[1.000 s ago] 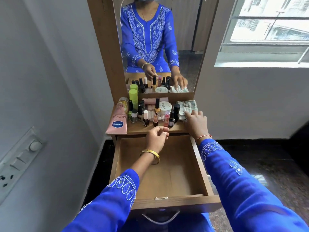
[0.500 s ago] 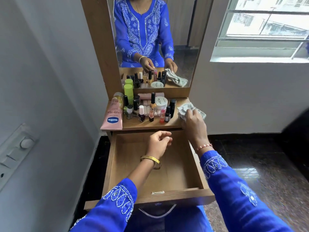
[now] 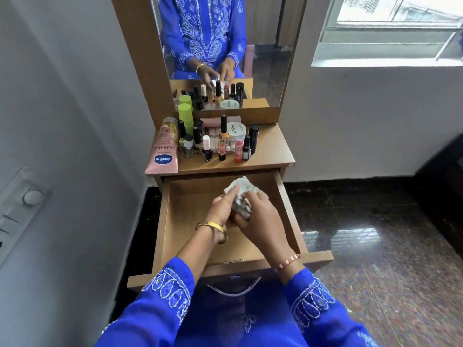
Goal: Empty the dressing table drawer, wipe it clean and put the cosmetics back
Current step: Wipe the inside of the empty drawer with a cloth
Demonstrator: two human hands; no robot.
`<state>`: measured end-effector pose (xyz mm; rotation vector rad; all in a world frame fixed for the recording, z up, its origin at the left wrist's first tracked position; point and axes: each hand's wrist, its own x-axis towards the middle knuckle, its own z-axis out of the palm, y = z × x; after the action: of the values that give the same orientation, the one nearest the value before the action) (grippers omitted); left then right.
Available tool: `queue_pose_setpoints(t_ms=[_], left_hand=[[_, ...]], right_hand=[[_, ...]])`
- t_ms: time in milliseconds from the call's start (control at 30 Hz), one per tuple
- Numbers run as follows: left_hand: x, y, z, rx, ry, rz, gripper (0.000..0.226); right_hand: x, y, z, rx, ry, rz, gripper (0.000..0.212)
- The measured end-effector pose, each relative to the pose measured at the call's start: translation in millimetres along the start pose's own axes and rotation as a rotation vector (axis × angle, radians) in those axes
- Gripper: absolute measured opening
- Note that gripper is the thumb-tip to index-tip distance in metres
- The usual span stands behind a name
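Cloth [image 3: 240, 190]: bunched, gripped by your left hand [image 3: 221, 209] and right hand [image 3: 255, 216], over the open drawer [image 3: 288, 209], seemingly nearer its back edge.

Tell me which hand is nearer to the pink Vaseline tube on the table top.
Left. The left hand holds the cloth over the open drawer, on the side toward the Vaseline tube. The right hand grips the same cloth further right.
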<state>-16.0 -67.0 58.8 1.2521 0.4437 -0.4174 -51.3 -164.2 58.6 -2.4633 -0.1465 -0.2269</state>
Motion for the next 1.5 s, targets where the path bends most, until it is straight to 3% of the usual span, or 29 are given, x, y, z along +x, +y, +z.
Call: queue_pose_setpoints(t_ms=[67,167,267,433,600,767,900,1067,1167,1267,1367,1500], left_hand=[[-1,-4,-8,-0.023,0.067,0.018,0.008],[-2,-10,-20,-0.051,0.109,0.042,0.016],[-3,-14,-27,0.016,0.097,0.078,0.015],[-8,-24,-27,0.219,-0.058,0.181,0.033],[-15,-29,-37,0.294,-0.112,0.25,0.029],[-9,-20,-61,0.251,0.178,0.401,0.02],[3,-10,-90,0.348,0.414,0.535,0.017],[11,-13,-116,0.652,0.614,0.671,0.017],[12,-14,-118,0.728,0.684,0.729,0.02],[14,-13,-124,0.739,0.78,0.693,0.026],[19,-15,-129,0.715,0.762,0.502,0.033],[24,-20,-131,0.687,0.658,0.372,0.038]], right_hand=[[-1,4,1,0.093,-0.061,0.022,0.025],[-1,10,1,0.33,-0.079,0.142,0.009],[3,10,3,0.502,-0.078,0.3,0.013],[15,4,14,0.761,-0.254,0.567,0.037],[24,12,25,1.076,-0.132,0.819,0.027],[44,26,26,1.089,0.148,0.981,0.026],[63,32,28,0.916,0.357,0.966,0.027],[79,31,43,0.782,0.506,0.922,0.034],[82,31,55,0.785,0.496,0.891,0.027],[82,29,71,0.756,0.351,0.849,0.041],[81,32,82,0.71,0.258,0.878,0.046],[84,37,73,0.67,0.462,0.87,0.054]])
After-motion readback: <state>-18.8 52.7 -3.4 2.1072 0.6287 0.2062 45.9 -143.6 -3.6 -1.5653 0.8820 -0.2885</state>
